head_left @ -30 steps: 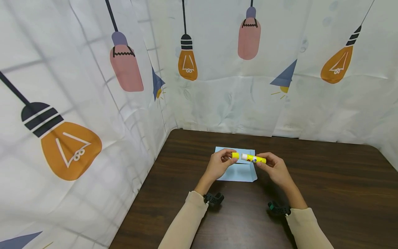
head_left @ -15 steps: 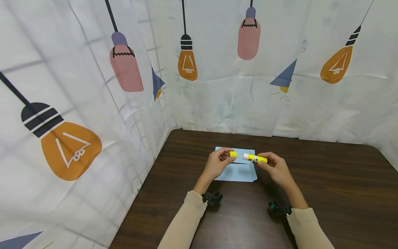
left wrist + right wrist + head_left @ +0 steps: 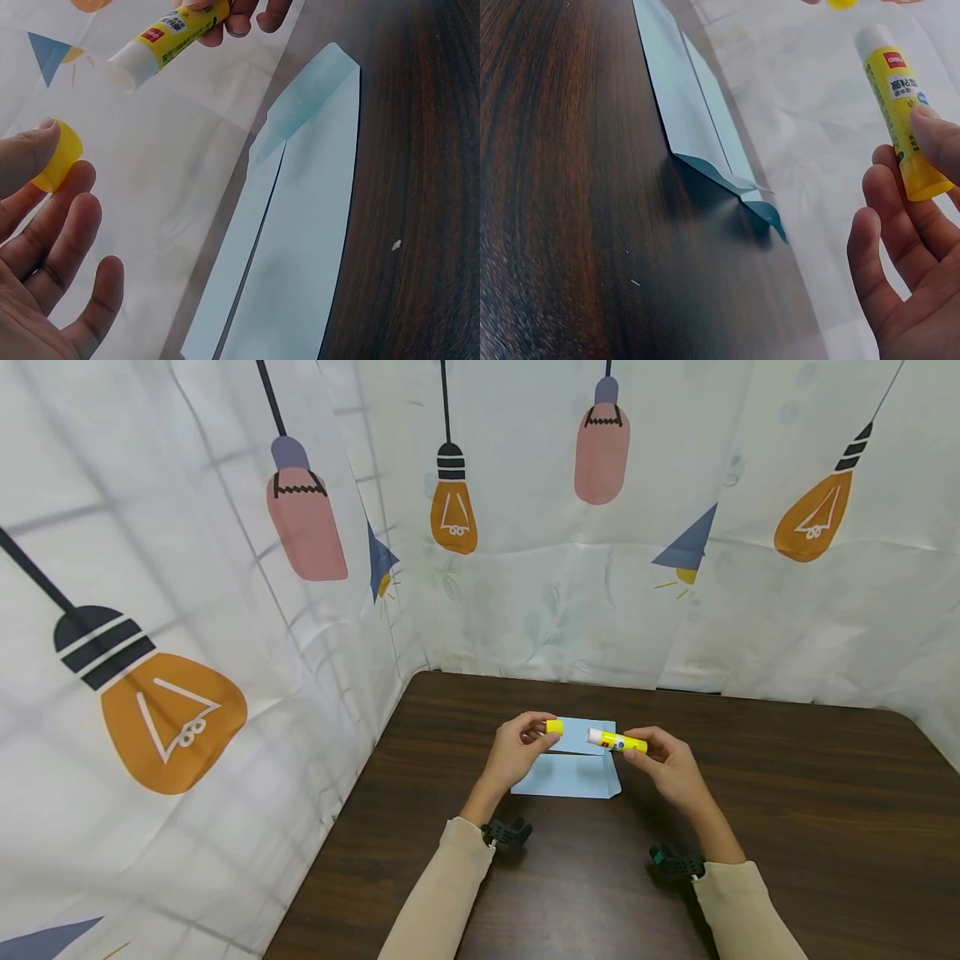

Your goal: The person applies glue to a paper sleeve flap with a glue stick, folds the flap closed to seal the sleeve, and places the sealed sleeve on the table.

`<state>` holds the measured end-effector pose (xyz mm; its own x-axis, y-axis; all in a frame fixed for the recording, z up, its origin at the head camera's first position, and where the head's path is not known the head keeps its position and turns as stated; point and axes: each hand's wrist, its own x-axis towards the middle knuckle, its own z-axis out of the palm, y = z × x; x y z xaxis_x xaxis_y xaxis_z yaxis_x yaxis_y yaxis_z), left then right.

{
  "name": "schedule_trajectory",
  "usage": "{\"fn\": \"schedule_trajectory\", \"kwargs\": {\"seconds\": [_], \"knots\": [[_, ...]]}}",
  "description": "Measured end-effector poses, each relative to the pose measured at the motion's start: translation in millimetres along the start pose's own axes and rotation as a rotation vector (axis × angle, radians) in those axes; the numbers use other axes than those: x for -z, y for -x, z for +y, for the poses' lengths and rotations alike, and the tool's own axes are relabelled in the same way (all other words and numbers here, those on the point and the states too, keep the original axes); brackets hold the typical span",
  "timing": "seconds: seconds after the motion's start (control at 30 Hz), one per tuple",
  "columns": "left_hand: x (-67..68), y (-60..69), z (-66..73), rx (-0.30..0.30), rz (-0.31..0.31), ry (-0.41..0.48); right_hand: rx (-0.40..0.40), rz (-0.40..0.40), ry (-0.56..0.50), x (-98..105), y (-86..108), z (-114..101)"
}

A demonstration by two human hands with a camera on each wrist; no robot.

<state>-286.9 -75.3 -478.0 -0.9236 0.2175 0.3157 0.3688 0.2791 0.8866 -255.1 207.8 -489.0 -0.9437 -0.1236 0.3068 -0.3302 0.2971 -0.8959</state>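
Head view, left hand: the left hand (image 3: 512, 753) pinches a yellow cap (image 3: 554, 727) between thumb and forefinger; its other fingers are bent loosely, apart from the cap; the cap is held over the far left part of the blue paper.

Right hand: the right hand (image 3: 667, 764) pinches the yellow glue stick (image 3: 615, 741) near its right end, thumb on one side and fingers behind; the little finger stands off from the stick.

Glue stick: held in the air between the hands, white end (image 3: 874, 41) to the left, facing the cap and apart from it; the right end sits slightly nearer; its side bears a red patch (image 3: 895, 60) and dark print.

Blue paper: the folded blue paper (image 3: 570, 775) lies on the table beyond the hands; a dark slit runs left to right between its near and far panels; a flap at the right end lifts from the surface.

Wrists: a black left band (image 3: 508, 832) and a black right band (image 3: 675, 862) sit just above the cuffs of the cream left sleeve (image 3: 442, 885) and right sleeve (image 3: 742, 906).

Table: the dark brown wood-grain table (image 3: 810, 785) reaches to the cloth; a small white fleck (image 3: 397, 244) lies near the paper.

Cloth: white hanging cloth (image 3: 525, 618) stands along the left and far sides, printed with orange bulbs, pink lamps and blue shades.
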Motion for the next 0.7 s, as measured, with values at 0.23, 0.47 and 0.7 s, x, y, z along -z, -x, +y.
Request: {"fn": "schedule_trajectory", "kwargs": {"seconds": [0.23, 0.47, 0.7], "knots": [[9.3, -1.4, -4.0, 0.013, 0.018, 0.021, -0.004, 0.0, -0.02, 2, -0.6, 4], [18.6, -2.0, -6.8, 0.045, 0.055, 0.035, 0.003, 0.003, -0.082, 4, -0.2, 7], [26.2, -1.7, -10.5, 0.059, 0.077, 0.042, -0.009, -0.002, -0.129, 4, 1.3, 8]]}}
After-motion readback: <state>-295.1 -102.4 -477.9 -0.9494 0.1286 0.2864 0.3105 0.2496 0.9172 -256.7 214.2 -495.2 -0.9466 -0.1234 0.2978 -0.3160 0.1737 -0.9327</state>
